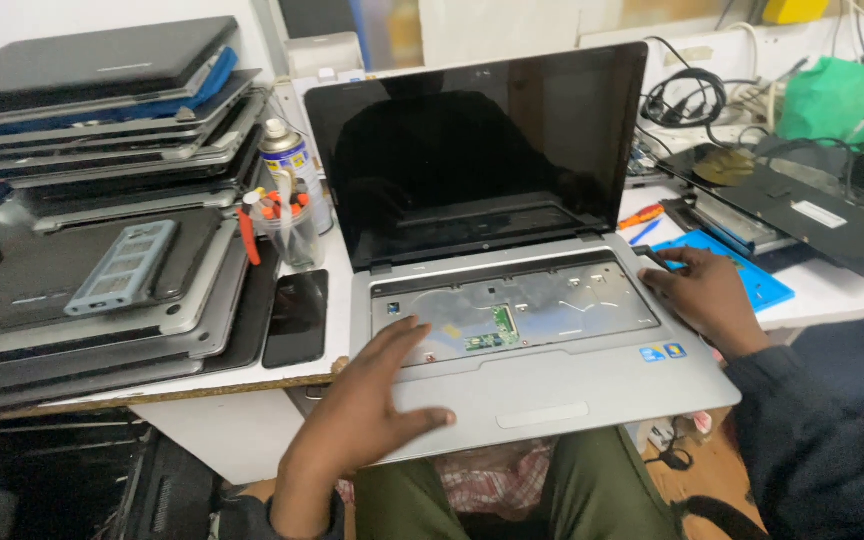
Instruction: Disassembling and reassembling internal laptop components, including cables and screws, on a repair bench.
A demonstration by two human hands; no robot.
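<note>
left hand [367, 400] lies flat, fingers spread, on the palmrest of the open silver laptop [552, 385]; right hand [704, 295] grips its right edge, fingers curled; keyboard bay bare; laptop overhangs the bench [252, 385]; stacked laptops [102, 190], spray can [292, 165] left; blue mat [752, 280] right

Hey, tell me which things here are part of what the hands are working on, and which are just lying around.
In hand:
silver laptop, keyboard removed
left hand on its palm rest
right hand at its right edge

Lying about:
stack of laptops
spray can
black phone
blue mat
green bag
</note>
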